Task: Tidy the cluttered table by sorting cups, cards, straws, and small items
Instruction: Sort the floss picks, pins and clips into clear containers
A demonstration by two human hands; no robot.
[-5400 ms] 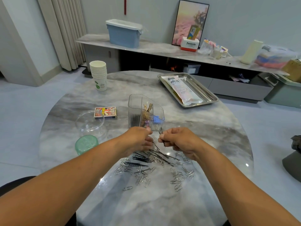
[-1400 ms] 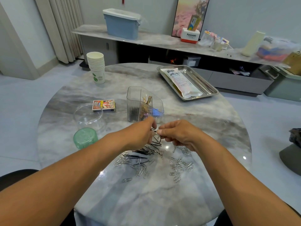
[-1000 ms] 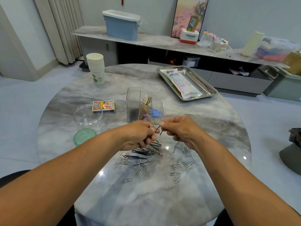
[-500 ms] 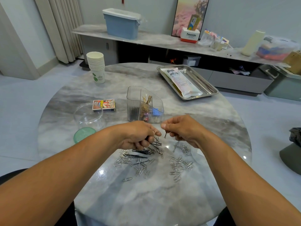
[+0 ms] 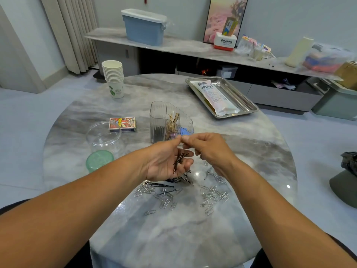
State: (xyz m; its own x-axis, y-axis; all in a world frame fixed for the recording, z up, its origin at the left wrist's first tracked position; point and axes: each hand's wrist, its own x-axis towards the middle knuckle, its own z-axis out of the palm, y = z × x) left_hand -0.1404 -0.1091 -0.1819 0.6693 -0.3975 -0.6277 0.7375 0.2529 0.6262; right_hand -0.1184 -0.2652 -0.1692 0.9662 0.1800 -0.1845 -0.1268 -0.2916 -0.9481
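Right now the left hand [image 5: 166,163] is turned palm up above the table [image 5: 173,238], and a small bunch of black hairpins [image 5: 179,160] lies across its curled fingers — cupped there, not dropped. Its thumb reaches up and meets the fingertips of the right hand [image 5: 208,149]. The right hand's thumb and first finger are pinched close together just above the bunch; whether something tiny sits in that pinch is too small to see.

Under the left hand more black pins [image 5: 164,185] lie on the table, mixed in with shiny paper clips [image 5: 210,198] spread to both sides. Just behind the hands stands a clear ribbed holder [image 5: 164,120] with pins already inside. To the left are a clear jar [image 5: 102,138], its green lid [image 5: 99,160] and a box of cards [image 5: 122,124]. Farther back — a stack of paper cups [image 5: 114,78] and a metal tray [image 5: 239,101] holding a packet [image 5: 214,97].
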